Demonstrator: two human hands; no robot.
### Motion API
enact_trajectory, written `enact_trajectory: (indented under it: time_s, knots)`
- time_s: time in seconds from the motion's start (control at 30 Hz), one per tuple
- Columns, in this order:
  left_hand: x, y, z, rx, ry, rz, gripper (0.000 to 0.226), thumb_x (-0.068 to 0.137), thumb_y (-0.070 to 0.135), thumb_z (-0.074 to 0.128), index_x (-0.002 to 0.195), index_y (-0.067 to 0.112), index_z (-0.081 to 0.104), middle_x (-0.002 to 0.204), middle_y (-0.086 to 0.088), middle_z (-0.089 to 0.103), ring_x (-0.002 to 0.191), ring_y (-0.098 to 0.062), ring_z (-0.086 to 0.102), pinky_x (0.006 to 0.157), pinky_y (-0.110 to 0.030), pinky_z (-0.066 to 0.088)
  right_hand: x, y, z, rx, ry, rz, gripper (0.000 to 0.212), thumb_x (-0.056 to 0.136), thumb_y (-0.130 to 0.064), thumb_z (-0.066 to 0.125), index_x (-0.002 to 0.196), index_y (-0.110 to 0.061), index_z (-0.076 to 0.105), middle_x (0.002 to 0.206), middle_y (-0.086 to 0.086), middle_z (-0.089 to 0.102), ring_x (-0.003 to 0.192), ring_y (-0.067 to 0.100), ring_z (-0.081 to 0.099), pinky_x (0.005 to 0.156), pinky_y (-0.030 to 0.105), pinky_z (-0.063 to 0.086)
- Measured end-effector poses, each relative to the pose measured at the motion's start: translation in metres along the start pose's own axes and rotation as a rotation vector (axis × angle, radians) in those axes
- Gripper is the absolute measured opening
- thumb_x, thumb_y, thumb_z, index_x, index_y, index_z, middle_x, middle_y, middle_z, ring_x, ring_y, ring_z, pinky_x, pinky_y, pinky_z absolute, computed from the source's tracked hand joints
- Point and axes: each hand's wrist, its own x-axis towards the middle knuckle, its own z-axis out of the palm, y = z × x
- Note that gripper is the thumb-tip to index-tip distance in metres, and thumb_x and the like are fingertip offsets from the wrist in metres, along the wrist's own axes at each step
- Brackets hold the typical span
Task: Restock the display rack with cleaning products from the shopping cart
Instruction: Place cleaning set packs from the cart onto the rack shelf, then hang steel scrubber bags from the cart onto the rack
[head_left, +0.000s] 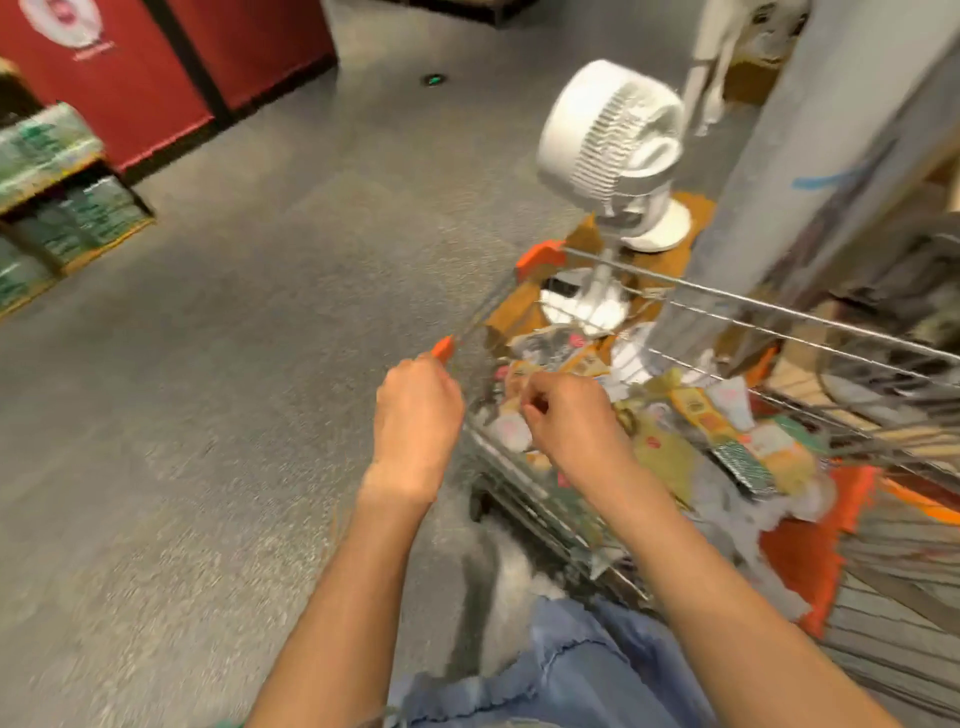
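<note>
Cart (727, 306) of bright wire with orange corner caps stands on the grey floor (234, 364) just ahead of the person, its basket running from the middle of the view toward the right edge. Packets (696, 410) in yellow, white and green lie heaped inside it, too blurred to read, and they fill the basket from the near end to the far side. The left hand (415, 410) sits at the cart's near left corner, fingers curled down over the rim beside an orange cap (442, 347); the blur hides whether they truly clamp the wire. The right hand (566, 421) hangs over the near end of the basket, just above the packets, with its fingers bent inward and close together; whether they pinch anything I cannot tell. The two hands are near each other but apart. Both forearms are bare, and blue denim (561, 670) shows at the bottom of the view. Beyond the cart's far end a white fan (613, 145) stands upright on an orange-brown base, its round head tilted. A grey pillar (831, 156) rises at the right, beside the cart. A red wall (156, 67) runs across the upper left, and below it, at the left edge, low shelves hold stacked green and white packs (47, 145), well apart from the cart.
</note>
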Motion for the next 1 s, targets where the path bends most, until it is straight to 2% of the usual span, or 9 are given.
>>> enact_trajectory:
  time_s: [0.27,0.4,0.57,0.67,0.73,0.83,0.9,0.93,1.0]
  knots:
    - [0.006,0.154,0.069,-0.04,-0.17,0.317,0.019,0.09,0.009,0.045,0.087,-0.003,0.059,0.098,-0.028,0.062,0.095,-0.042,0.057,0.064,-0.039,0.03,-0.028,0.127,-0.113,-0.032,0.287,0.307,0.01,0.082,-0.007,0.058,0.081,-0.005,0.068,0.081,0.016,0.068,0.083,0.033,0.061,0.071,0.037,0.046]
    - [0.006,0.199,0.1,-0.021,-0.244,0.434,0.026,0.093,0.012,0.044,0.088,-0.006,0.062,0.095,-0.028,0.064,0.093,-0.041,0.059,0.063,-0.037,0.035,-0.044,0.165,-0.135,-0.021,0.369,0.445,0.007,0.08,-0.007,0.061,0.081,-0.006,0.068,0.081,0.014,0.068,0.083,0.031,0.06,0.064,0.03,0.029]
    - [0.024,0.228,0.158,-0.212,-0.437,0.448,0.024,0.084,0.006,0.048,0.062,-0.001,0.056,0.072,-0.027,0.06,0.071,-0.035,0.058,0.057,-0.03,0.026,-0.046,0.211,-0.151,0.003,0.429,0.631,0.011,0.082,-0.008,0.06,0.087,-0.005,0.07,0.087,0.014,0.069,0.087,0.029,0.06,0.072,0.03,0.034]
    - [0.04,0.236,0.21,-0.451,-0.732,0.219,0.023,0.072,0.018,0.055,0.051,0.009,0.05,0.052,-0.012,0.049,0.05,-0.021,0.048,0.05,-0.028,0.029,-0.036,0.254,-0.155,0.124,0.531,0.854,0.013,0.082,-0.007,0.059,0.087,-0.004,0.071,0.083,0.012,0.066,0.08,0.023,0.057,0.063,0.024,0.032]
    - [0.045,0.244,0.241,-0.666,-0.956,-0.141,0.026,0.079,0.013,0.054,0.055,0.012,0.044,0.042,-0.004,0.045,0.034,-0.012,0.043,0.041,-0.02,0.032,-0.026,0.287,-0.145,0.195,0.557,0.957,0.014,0.083,-0.005,0.058,0.085,-0.002,0.07,0.078,0.011,0.063,0.078,0.023,0.056,0.063,0.025,0.036]
    - [0.047,0.25,0.285,-0.842,-1.195,-0.577,0.037,0.093,0.002,0.036,0.057,0.009,0.037,0.03,0.001,0.038,0.023,-0.007,0.038,0.032,-0.014,0.032,-0.014,0.333,-0.12,0.2,0.399,1.024,0.014,0.083,-0.007,0.058,0.088,0.0,0.069,0.084,0.012,0.066,0.085,0.024,0.06,0.066,0.029,0.037]
    - [0.045,0.246,0.312,-0.888,-1.242,-0.73,0.032,0.089,0.003,0.041,0.057,0.005,0.043,0.044,-0.006,0.044,0.036,-0.012,0.045,0.043,-0.02,0.041,-0.008,0.358,-0.106,0.14,0.258,1.079,0.014,0.085,-0.01,0.058,0.091,-0.002,0.068,0.091,0.015,0.066,0.088,0.026,0.059,0.058,0.029,0.031]
    - [0.043,0.243,0.326,-0.877,-1.217,-0.792,0.025,0.091,0.005,0.043,0.066,0.004,0.048,0.059,-0.009,0.049,0.049,-0.016,0.049,0.052,-0.026,0.044,-0.006,0.367,-0.101,0.127,0.197,1.112,0.011,0.086,-0.01,0.057,0.086,-0.003,0.065,0.09,0.017,0.064,0.085,0.028,0.057,0.053,0.03,0.028]
    - [0.038,0.239,0.346,-0.862,-1.22,-0.84,0.01,0.094,0.01,0.045,0.092,0.004,0.053,0.087,-0.01,0.054,0.069,-0.018,0.055,0.051,-0.024,0.048,-0.002,0.386,-0.087,0.124,0.108,1.154,0.018,0.087,-0.009,0.054,0.069,-0.011,0.051,0.083,0.015,0.054,0.08,0.024,0.049,0.046,0.026,0.027]
